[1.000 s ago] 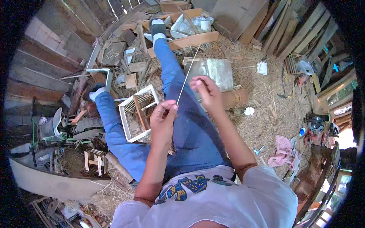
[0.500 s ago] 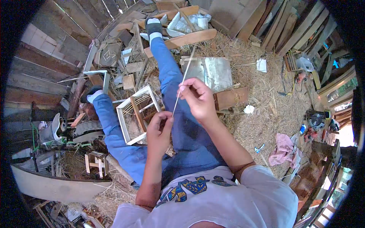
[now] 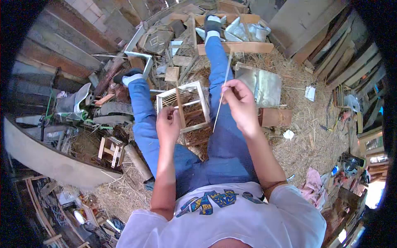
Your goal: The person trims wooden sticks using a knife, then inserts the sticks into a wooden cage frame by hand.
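My right hand (image 3: 239,103) pinches a long, thin, pale stick (image 3: 218,113) between thumb and fingertips, its two ends sticking out above and below the grip. The stick slants over my right leg. My left hand (image 3: 168,126) is apart from it, fingers curled in toward the thumb; whether anything small is in them I cannot make out. Just beyond that hand, between my legs, lies a white wooden frame (image 3: 196,127). Thin rods cross its left part, and a brown wooden slat (image 3: 180,109) runs across it. Whether my left hand touches the frame is unclear.
A flat grey panel (image 3: 269,89) and a brown board (image 3: 276,117) lie on the straw right of my leg. A small slatted wooden piece (image 3: 111,152) and a long curved panel (image 3: 58,159) are at left. A pink cloth (image 3: 313,186) lies right.
My left hand has let go of the stick's lower end and moved left, beside the white frame. My right hand still holds the stick. The whole view has shifted.
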The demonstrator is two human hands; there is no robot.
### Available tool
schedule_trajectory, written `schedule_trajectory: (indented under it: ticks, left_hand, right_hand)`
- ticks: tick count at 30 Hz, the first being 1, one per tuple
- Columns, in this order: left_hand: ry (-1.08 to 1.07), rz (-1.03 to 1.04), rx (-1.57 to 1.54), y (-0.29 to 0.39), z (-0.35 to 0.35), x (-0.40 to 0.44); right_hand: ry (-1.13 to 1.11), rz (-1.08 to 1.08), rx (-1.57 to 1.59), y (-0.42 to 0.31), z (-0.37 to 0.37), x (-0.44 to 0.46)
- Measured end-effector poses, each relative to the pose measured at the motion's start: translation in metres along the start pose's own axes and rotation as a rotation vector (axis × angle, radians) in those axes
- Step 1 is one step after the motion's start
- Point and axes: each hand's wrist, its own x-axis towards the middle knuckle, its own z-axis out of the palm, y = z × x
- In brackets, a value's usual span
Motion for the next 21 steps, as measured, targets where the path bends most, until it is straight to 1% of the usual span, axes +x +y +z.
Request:
schedule_trajectory:
  ticks: [1, 3, 4, 5, 7, 8, 9, 12, 13, 14, 15, 17, 18, 19, 20, 21]
  left_hand:
    - [0.01, -0.001, 0.002, -0.009, 0.003, 0.005]
    - [-0.077, -0.026, 0.147, -0.016, 0.007, 0.016]
    - [-0.198, -0.136, 0.087, -0.012, 0.007, 0.02]
    - [-0.191, -0.135, 0.085, -0.009, 0.011, 0.023]
    - [-0.299, -0.22, 0.245, -0.008, 0.02, 0.027]
    - [-0.272, -0.145, 0.213, -0.02, 0.028, 0.027]
    - [-0.268, -0.145, 0.211, -0.032, 0.036, 0.027]
    - [-0.252, -0.176, 0.325, -0.035, 0.043, 0.03]
    - [-0.25, -0.176, 0.322, -0.039, 0.046, 0.03]
    - [-0.248, -0.135, 0.256, -0.043, 0.048, 0.031]
    - [-0.244, -0.093, 0.19, -0.047, 0.05, 0.032]
    - [-0.188, -0.057, 0.163, -0.045, 0.05, 0.03]
    - [-0.14, -0.025, 0.14, -0.044, 0.05, 0.03]
    - [-0.135, -0.02, 0.138, -0.042, 0.048, 0.032]
    - [-0.114, -0.041, 0.107, -0.041, 0.045, 0.034]
    - [-0.092, -0.063, 0.077, -0.039, 0.04, 0.036]
  right_hand:
    - [-0.009, -0.003, 0.003, 0.008, 0.006, 0.0]
    - [-0.13, 0.07, -0.061, 0.019, 0.016, -0.001]
    - [-0.182, 0.07, -0.042, 0.022, 0.021, -0.002]
    - [-0.188, 0.065, -0.043, 0.024, 0.026, -0.004]
    - [-0.19, 0.055, -0.116, 0.026, 0.034, -0.007]
    - [-0.204, 0.076, -0.164, 0.026, 0.034, -0.008]
    - [-0.208, 0.073, -0.165, 0.026, 0.033, -0.01]
    - [-0.226, 0.071, -0.221, 0.029, 0.033, -0.013]
    - [-0.223, -0.004, -0.249, 0.029, 0.035, -0.014]
    - [-0.221, -0.082, -0.275, 0.029, 0.036, -0.014]
    - [-0.226, -0.089, -0.277, 0.027, 0.036, -0.015]
    - [-0.229, 0.062, -0.301, 0.015, 0.038, -0.019]
    - [-0.231, 0.054, -0.303, 0.012, 0.038, -0.02]
    - [-0.235, 0.128, -0.258, 0.009, 0.038, -0.02]
    - [-0.238, 0.202, -0.213, 0.006, 0.038, -0.021]
    - [-0.241, 0.196, -0.211, 0.004, 0.038, -0.021]
